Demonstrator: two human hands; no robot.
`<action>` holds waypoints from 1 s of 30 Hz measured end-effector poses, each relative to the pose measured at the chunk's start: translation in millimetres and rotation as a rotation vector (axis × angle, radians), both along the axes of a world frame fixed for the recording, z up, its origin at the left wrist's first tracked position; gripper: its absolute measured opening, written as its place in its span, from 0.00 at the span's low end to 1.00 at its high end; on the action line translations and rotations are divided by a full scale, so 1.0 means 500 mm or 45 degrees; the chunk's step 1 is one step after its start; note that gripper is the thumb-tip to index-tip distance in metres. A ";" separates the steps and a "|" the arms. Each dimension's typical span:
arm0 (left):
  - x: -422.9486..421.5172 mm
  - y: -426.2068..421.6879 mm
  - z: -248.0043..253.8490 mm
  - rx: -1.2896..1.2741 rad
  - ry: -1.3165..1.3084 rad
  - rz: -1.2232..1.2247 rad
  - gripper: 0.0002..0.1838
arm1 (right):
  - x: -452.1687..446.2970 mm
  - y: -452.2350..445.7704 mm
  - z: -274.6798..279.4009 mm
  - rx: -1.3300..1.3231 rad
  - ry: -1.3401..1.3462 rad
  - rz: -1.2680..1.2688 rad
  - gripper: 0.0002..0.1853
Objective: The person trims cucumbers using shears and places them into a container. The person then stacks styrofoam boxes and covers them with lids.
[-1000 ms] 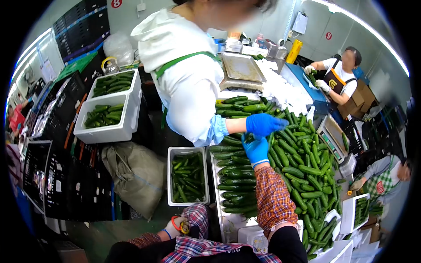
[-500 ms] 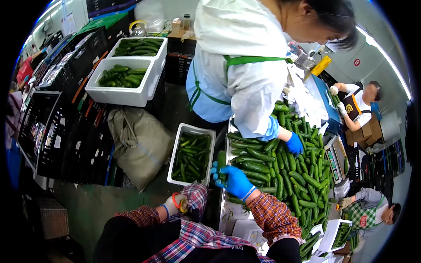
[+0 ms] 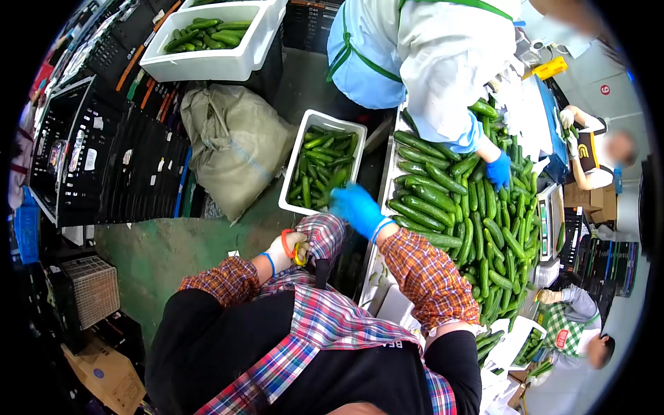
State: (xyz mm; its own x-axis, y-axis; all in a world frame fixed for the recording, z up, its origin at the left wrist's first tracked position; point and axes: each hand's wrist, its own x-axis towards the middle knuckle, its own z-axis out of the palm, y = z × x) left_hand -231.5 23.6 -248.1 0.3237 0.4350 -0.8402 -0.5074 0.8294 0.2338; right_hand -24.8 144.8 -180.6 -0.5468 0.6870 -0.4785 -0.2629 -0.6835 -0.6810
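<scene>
My left hand, in a whitish glove, is closed around scissors with orange and yellow handles; their blades are hidden. It rests by the plaid cloth over my leg. My right hand, in a blue glove, is smeared by motion at the right rim of a white foam box holding green cucumbers. A green blur shows at its fingertips, but whether the fingers grip a cucumber is unclear. To the right, a large heap of cucumbers covers the metal table.
A co-worker in white sleeves reaches a blue-gloved hand onto the heap. Beyond the table two other people work near a scale. A stuffed sack, another foam box and stacked black crates stand at left.
My right hand, which held a cucumber upright over the table's edge, has moved to the foam box. The view has shifted downward. My left hand keeps the scissors.
</scene>
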 end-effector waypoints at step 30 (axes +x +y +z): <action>0.168 0.038 0.290 1.916 0.177 -1.397 0.21 | 0.192 -0.738 0.304 0.152 -1.418 -1.065 0.24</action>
